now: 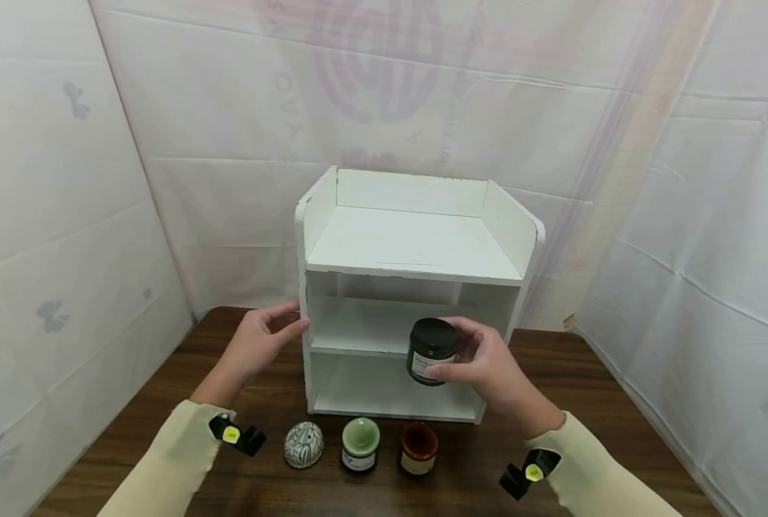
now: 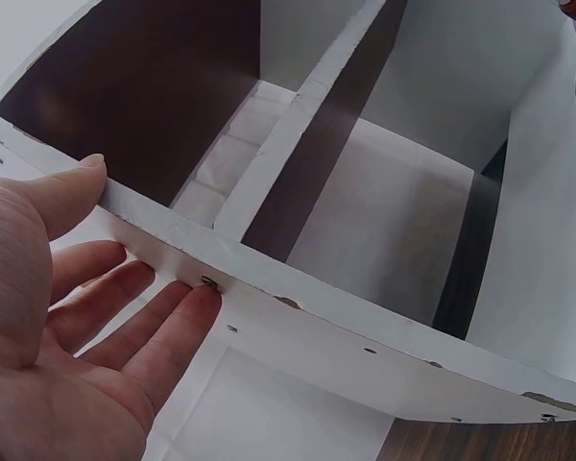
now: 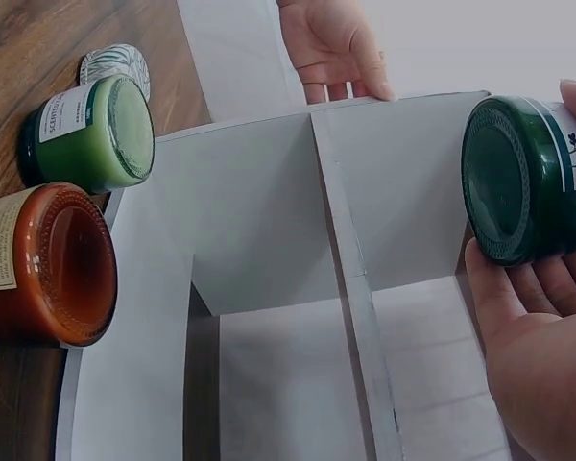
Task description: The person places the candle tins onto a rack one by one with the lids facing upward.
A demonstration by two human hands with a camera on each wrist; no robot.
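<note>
In my right hand [image 1: 487, 359] is a dark green glass candle jar [image 1: 432, 352] with a black lid, held upright between thumb and fingers. It overlaps the middle shelf's front edge in the head view; its ridged glass base [image 3: 499, 182] shows in the right wrist view. My left hand [image 1: 264, 341] touches the left side panel of a white shelf unit [image 1: 416, 240], thumb at the front edge, fingers extended along the outer face [image 2: 298, 327]. In front of the unit stand a light green candle jar [image 1: 360, 439] and an amber one [image 1: 418, 449], bases up.
Left of the green jar sits a rounded black-and-white patterned object [image 1: 303, 445]. The unit has an open top and two compartments below, and stands on a dark wooden table [image 1: 267, 481]. White printed cloth [image 1: 228, 208] hangs behind and at both sides.
</note>
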